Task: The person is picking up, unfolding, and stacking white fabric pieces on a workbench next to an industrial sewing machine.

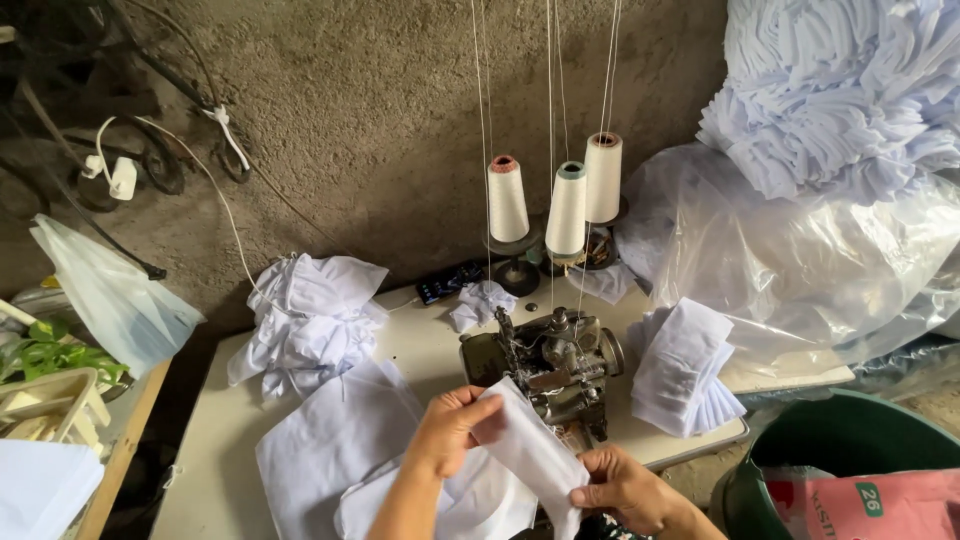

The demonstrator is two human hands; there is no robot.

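Note:
A white cloth piece (535, 455) is held between both hands just in front of a dark metal sewing machine (548, 368). My left hand (448, 428) pinches its upper left edge. My right hand (622, 488) grips its lower right corner. More white cloth (330, 440) lies flat on the table (210, 440) below and to the left of my hands. Three white thread cones (566, 205) stand behind the machine, with threads running straight up.
A crumpled heap of white cloth (310, 315) sits at the table's left rear, a folded stack (685, 365) to the machine's right. Large plastic bags of white fabric (830, 200) fill the right side. A green tub (850, 440) stands at lower right. Cables hang on the concrete wall.

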